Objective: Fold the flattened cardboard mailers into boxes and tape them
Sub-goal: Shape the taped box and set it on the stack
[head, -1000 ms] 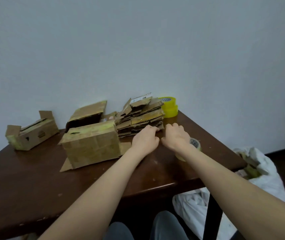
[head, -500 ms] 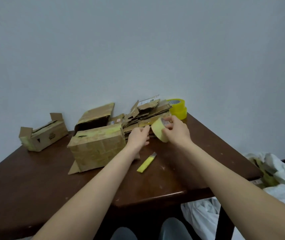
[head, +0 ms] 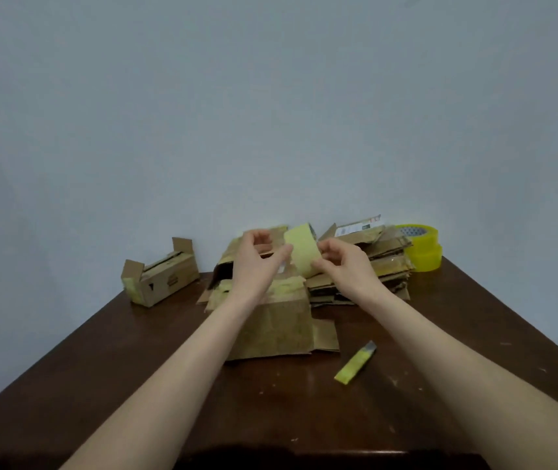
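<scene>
My right hand [head: 345, 266] grips a yellow tape roll [head: 301, 249] raised above the table. My left hand [head: 257, 262] touches the roll's left side with thumb and fingers, at what looks like a strip of clear tape below it. Under both hands stands a folded cardboard box [head: 277, 323] with yellow tape along its top edge. A stack of flattened cardboard mailers [head: 372, 262] lies behind my right hand. An open box [head: 233, 252] sits behind my left hand, partly hidden.
A small taped box [head: 160, 278] stands at the back left of the dark wooden table [head: 338, 418]. Two stacked yellow tape rolls [head: 423, 249] sit at the back right. A yellow utility knife [head: 355, 362] lies right of the folded box.
My right hand picked the tape roll up from the table's right side and lifted it over the box. My left hand rose to meet it. The knife now lies uncovered on the table.
</scene>
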The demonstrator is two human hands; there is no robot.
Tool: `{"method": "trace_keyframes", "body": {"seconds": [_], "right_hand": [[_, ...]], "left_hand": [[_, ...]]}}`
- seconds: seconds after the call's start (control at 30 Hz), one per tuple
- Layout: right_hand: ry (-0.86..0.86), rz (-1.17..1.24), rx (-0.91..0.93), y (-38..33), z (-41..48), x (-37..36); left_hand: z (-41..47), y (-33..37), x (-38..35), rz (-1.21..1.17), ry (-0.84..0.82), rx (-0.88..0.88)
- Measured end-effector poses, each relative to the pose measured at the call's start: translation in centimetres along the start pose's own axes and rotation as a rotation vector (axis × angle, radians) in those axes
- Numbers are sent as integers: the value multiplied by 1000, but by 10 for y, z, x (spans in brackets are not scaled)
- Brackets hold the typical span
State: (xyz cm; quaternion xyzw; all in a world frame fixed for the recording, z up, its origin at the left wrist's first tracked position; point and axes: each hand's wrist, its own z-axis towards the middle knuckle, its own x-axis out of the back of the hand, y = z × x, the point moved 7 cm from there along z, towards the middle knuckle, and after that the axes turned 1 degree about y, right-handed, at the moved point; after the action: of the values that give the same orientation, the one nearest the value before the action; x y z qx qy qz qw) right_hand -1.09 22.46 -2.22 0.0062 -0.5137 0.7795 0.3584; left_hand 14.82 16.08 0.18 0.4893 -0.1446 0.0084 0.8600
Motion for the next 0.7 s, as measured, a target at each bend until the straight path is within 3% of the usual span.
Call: {"method": "trace_keyframes", "body": {"seconds": [0.2,0.33,0.5,0.57,0.7], "right_hand": [[-145,-162,173,-23,2,-26],[-155,-166,191,-19,4,-29],[-218,-151,207,-21,1,-33],[-236,-138,196,-21,-1,-37],[-217,-103,160,-21,-8,-53]], "left_hand": [[18,-6,12,66,-223,6],[18,-16,26,-18,-141,-15],[21,-36,20,-176,-222,193],[20,-36,20,-254,-168,203],[17,-25,8,-113,-73,110]]}}
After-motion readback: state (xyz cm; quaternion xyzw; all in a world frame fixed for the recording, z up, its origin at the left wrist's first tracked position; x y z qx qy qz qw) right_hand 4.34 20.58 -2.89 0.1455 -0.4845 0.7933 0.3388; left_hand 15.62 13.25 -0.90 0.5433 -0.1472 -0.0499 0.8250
